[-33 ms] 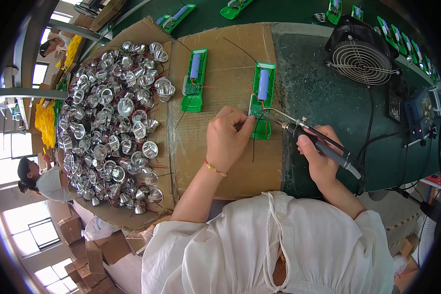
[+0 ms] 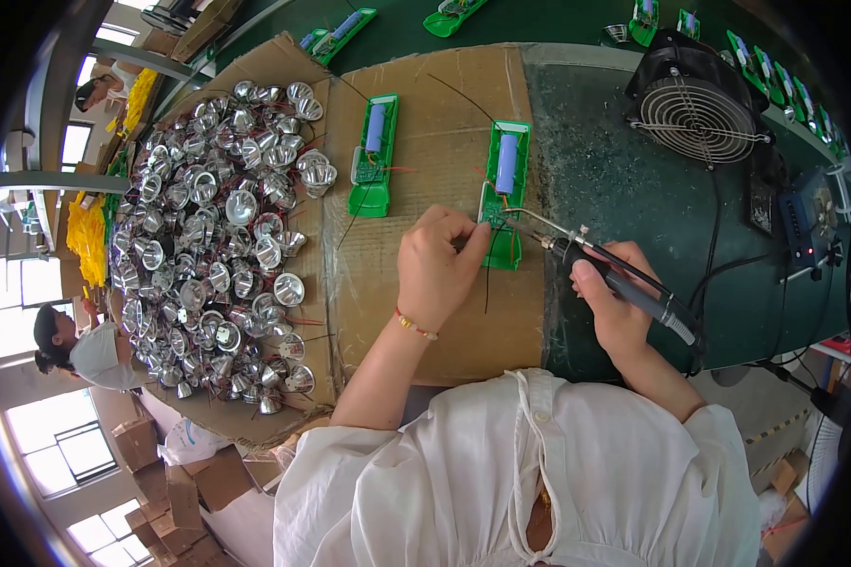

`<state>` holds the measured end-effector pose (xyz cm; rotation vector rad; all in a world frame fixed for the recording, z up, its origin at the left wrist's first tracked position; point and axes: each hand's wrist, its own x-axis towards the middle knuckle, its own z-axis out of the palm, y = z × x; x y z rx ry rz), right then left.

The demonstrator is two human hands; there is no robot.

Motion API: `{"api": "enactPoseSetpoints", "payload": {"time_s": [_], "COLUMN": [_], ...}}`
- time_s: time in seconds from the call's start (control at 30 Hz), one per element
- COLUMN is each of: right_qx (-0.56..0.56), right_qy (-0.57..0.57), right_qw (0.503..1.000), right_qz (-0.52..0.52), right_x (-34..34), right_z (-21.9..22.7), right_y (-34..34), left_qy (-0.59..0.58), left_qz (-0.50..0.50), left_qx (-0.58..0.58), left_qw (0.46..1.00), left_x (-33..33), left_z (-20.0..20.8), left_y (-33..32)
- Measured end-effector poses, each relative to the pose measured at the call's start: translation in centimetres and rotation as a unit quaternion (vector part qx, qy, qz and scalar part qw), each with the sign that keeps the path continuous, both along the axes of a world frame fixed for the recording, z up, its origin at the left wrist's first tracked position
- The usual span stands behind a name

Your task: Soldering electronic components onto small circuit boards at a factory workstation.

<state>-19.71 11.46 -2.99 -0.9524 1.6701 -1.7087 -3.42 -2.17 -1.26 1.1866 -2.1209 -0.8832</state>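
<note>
My right hand (image 2: 615,298) grips a soldering iron (image 2: 633,289) with a thin curved metal tube (image 2: 544,221) along its front. Its tip points at the small green circuit board (image 2: 494,215) in a green plastic housing (image 2: 512,128). A blue cylindrical battery (image 2: 508,164) lies in the housing's upper part. My left hand (image 2: 437,265) is closed in a pinch at the board's left edge; what its fingertips hold is hidden. A thin dark wire (image 2: 487,288) hangs just below them. Left of this hand lies a second green housing (image 2: 370,200) with battery, board and loose wires.
Many silver reflector cups (image 2: 241,206) with wires are heaped on cardboard (image 2: 425,357) at the left. A black fan (image 2: 698,118) with a wire grille stands at the back right, near a blue powered unit (image 2: 796,227). More green housings (image 2: 769,76) line the far side.
</note>
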Motion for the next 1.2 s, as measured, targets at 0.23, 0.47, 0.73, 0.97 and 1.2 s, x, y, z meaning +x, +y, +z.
{"api": "enactPoseSetpoints", "payload": {"time_s": [0.23, 0.47, 0.73, 0.97, 1.2], "right_qx": [-0.008, -0.023, -0.030, -0.063, -0.036], "right_qy": [0.015, 0.026, 0.006, -0.049, 0.091], "right_qw": [1.000, 0.999, 0.999, 0.996, 0.994], "right_qz": [0.010, 0.007, 0.014, -0.031, 0.039], "right_x": [0.3, 0.4, -0.9, -0.9, -0.7], "right_z": [0.2, 0.0, -0.1, 0.1, 0.8], "right_y": [-0.6, -0.5, 0.8, 0.8, -0.1], "left_qy": [0.018, 0.026, 0.027, 0.015, 0.019], "left_qz": [0.010, 0.012, 0.012, 0.021, 0.022], "left_qx": [0.000, 0.000, 0.001, 0.011, 0.003], "left_qw": [1.000, 1.000, 1.000, 1.000, 1.000], "left_x": [-0.2, -0.4, -0.4, -0.5, -0.7], "left_z": [-0.2, -0.1, -0.2, -0.2, -0.2], "left_y": [0.0, 0.0, -0.1, -0.1, -0.1]}}
